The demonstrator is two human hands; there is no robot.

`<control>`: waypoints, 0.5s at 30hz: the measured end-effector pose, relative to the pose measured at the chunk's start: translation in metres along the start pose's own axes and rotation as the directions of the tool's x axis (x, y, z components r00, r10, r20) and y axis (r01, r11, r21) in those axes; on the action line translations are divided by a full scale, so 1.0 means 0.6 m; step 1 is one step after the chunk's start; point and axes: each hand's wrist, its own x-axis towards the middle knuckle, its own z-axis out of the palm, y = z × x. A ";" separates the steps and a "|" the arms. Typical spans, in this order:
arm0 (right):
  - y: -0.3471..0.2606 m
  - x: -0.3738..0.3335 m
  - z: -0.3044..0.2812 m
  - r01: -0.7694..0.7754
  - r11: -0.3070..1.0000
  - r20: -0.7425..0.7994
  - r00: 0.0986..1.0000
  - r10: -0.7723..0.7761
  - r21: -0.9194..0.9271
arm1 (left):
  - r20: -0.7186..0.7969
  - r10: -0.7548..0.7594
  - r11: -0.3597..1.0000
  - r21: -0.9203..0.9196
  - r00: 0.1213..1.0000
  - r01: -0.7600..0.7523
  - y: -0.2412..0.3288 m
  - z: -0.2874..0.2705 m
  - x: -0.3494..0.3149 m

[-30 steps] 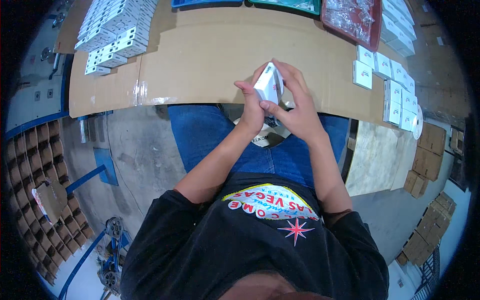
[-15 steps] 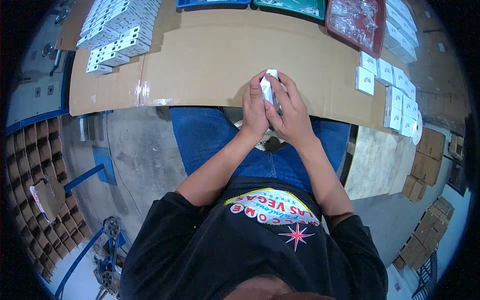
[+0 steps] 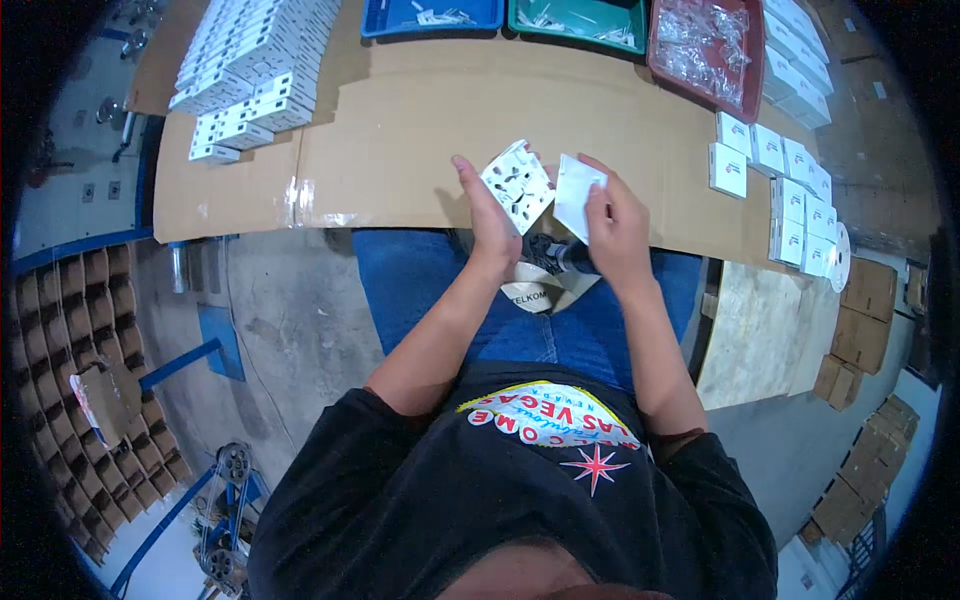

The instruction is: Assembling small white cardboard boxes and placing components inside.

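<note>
Over the near edge of the table (image 3: 400,140), the left hand (image 3: 492,228), half curled, its fingertips mostly hidden, cradles one dark-spotted white piece (image 3: 517,188); the right hand (image 3: 620,225) pinches one plain white piece (image 3: 574,195) just to the right. Whether they join is unclear. Three far trays, blue tray (image 3: 385,17), green tray (image 3: 592,14), red tray (image 3: 755,62), are cut off.

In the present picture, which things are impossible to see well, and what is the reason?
Head view: most fingers of the left hand, hidden by the white patterned piece.
Head view: the far face of the plain white piece in the right hand, turned away.
Head view: the far end of the blue tray, cut off by the top edge.
</note>
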 end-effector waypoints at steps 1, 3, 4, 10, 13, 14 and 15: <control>0.012 0.001 -0.011 -0.163 0.984 -0.018 0.986 0.165 0.064 | -0.061 -0.001 0.999 -0.051 0.998 -0.002 0.005 0.002 0.004; 0.045 0.004 -0.023 -0.333 0.924 -0.060 0.935 0.349 0.188 | -0.127 0.026 0.998 -0.060 0.992 -0.033 0.007 -0.013 0.020; 0.066 0.007 -0.024 -0.329 0.924 -0.076 0.934 0.349 0.193 | -0.113 0.024 0.998 -0.051 0.993 -0.030 0.010 -0.014 0.022; 0.104 0.004 -0.033 -0.399 0.802 -0.161 0.845 0.510 0.445 | -0.108 0.040 0.999 -0.030 0.993 -0.043 0.010 -0.024 0.032; 0.113 -0.003 -0.041 -0.504 0.724 -0.064 0.799 0.598 0.470 | -0.019 0.121 0.987 0.110 0.992 -0.118 0.003 -0.046 0.039; 0.120 -0.005 -0.042 -0.501 0.725 -0.070 0.799 0.597 0.473 | -0.013 0.120 0.987 0.112 0.993 -0.118 0.000 -0.051 0.045; 0.129 -0.006 -0.042 -0.485 0.731 -0.068 0.810 0.582 0.480 | -0.019 0.131 0.981 0.146 0.991 -0.127 0.000 -0.048 0.048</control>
